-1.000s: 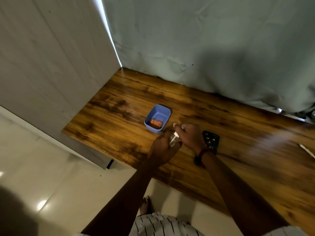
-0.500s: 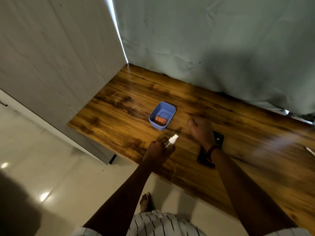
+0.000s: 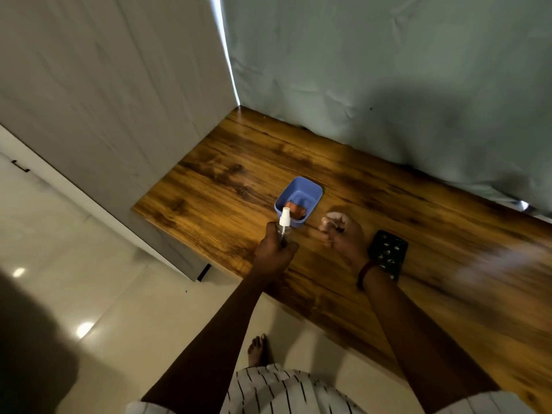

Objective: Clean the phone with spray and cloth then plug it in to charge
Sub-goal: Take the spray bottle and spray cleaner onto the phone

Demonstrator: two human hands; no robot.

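Note:
My left hand (image 3: 274, 252) grips a small clear spray bottle (image 3: 283, 224) upright over the table's front edge, its white nozzle bare and pointing up. My right hand (image 3: 343, 237) hovers just to the right with its fingers curled around what looks like a small clear cap, though it is blurred. The phone (image 3: 388, 252), dark with a dotted pattern, lies flat on the wooden table (image 3: 239, 174) right of my right wrist, which hides its near corner. An orange cloth (image 3: 295, 211) sits in a blue tub (image 3: 298, 189) just beyond the bottle.
A pale sheet (image 3: 388, 85) hangs along the table's back edge. A grey panel (image 3: 119, 100) closes off the left side. Shiny floor tiles (image 3: 89, 294) and my bare foot (image 3: 258, 349) lie below the front edge. No charger cable is in view.
My hands were together at the bottle's top; the right hand has pulled away to the right with fingers closed, leaving the white nozzle bare. The left hand has tipped the bottle upright.

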